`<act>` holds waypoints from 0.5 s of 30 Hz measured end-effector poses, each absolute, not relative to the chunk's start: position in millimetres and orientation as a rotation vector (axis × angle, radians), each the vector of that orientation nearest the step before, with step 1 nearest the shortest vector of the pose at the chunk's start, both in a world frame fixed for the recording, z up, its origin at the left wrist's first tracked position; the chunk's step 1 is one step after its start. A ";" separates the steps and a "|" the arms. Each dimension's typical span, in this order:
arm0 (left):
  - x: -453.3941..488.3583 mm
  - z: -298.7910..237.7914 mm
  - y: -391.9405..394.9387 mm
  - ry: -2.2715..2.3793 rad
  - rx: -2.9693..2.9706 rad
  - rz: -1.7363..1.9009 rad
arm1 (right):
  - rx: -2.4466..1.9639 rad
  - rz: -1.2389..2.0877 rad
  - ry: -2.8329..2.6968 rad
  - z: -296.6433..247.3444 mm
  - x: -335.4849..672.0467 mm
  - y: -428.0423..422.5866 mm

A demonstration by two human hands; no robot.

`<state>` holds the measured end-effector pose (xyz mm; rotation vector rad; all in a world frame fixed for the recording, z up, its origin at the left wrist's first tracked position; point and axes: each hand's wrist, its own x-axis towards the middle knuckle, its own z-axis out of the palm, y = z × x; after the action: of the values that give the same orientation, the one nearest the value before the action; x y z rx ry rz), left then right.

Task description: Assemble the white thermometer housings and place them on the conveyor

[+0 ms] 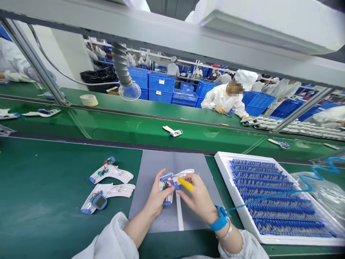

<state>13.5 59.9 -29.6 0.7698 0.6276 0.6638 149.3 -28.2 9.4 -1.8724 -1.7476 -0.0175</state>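
Casing (pixel 165 184) is being steadied, seemingly, by the clasping left grip (pixel 156 195); alongside, yellow tool (pixel 185 184) is being pinched by the right grip (pixel 198 196).

Both hands are at work above the gray mat (pixel 159 221), near each other. The left hand (pixel 157 192) is over the mat's left half, curled in a grip, thumb laid across the front, forearm (pixel 138 225) slanting over the near left corner. Over the right half I see the right hand (pixel 198 198), fingers bent, thumb stretched toward its partner, wrist near the mat's right edge.
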 end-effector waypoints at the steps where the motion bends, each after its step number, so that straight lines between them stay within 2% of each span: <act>1: 13.4 -28.4 60.6 0.643 0.764 0.675 | -1.850 -0.045 -1.657 10.8 153.4 -27.3; 4: 13.6 -25.3 62.2 0.681 0.729 0.684 | -1.817 0.104 -1.379 11.6 164.0 -22.5; 9: 15.7 -25.1 64.7 0.682 0.703 0.658 | -1.585 0.843 -1.052 -5.0 177.1 -3.2; 11: 16.8 -27.7 67.0 0.687 0.683 0.661 | -1.515 0.884 -0.912 -13.7 193.1 12.5; 15: 17.4 -36.5 71.9 0.717 0.707 0.649 | -1.443 0.656 -0.634 -22.4 251.7 52.3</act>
<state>17.4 71.9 -36.5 0.7075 0.7172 0.6485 251.7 52.3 -22.4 -1.4434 -0.6338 0.6559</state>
